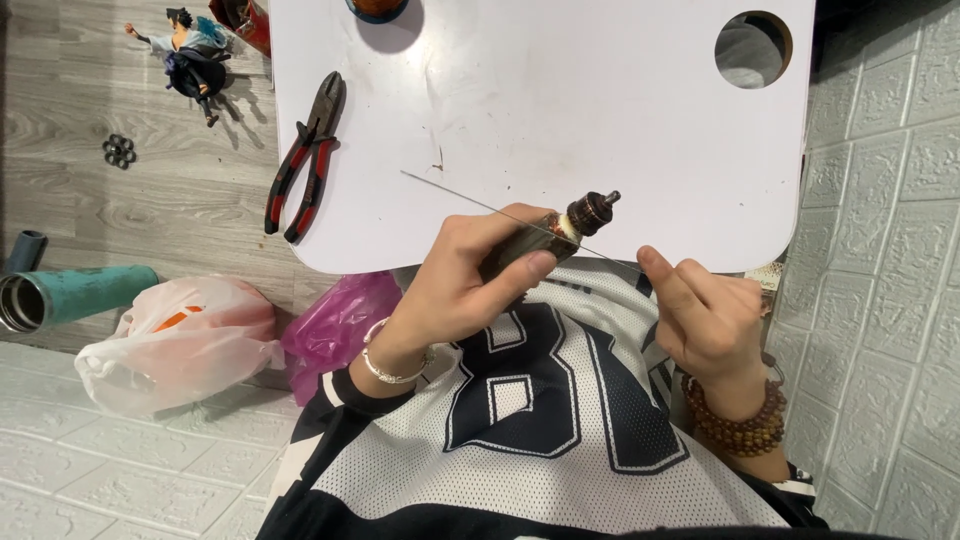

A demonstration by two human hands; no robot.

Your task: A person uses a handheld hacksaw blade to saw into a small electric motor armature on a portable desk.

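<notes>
Head camera view, looking down past a mesh jersey. Far left, on grey wood-look floor, lie a teal metal flask [70,295], a crinkled white plastic bag [180,345] and a pink bag [335,330]. Red-handled pliers [305,158] rest on the smooth white table [560,110], near its left edge. At centre, the left hand [460,285] grips a small motor armature [555,232] with copper windings, above the table's near edge. A thin, stiff wire [470,200] crosses it. The right hand [705,315] pinches the wire's right end. A round hole [753,48] pierces the table's far right corner.
</notes>
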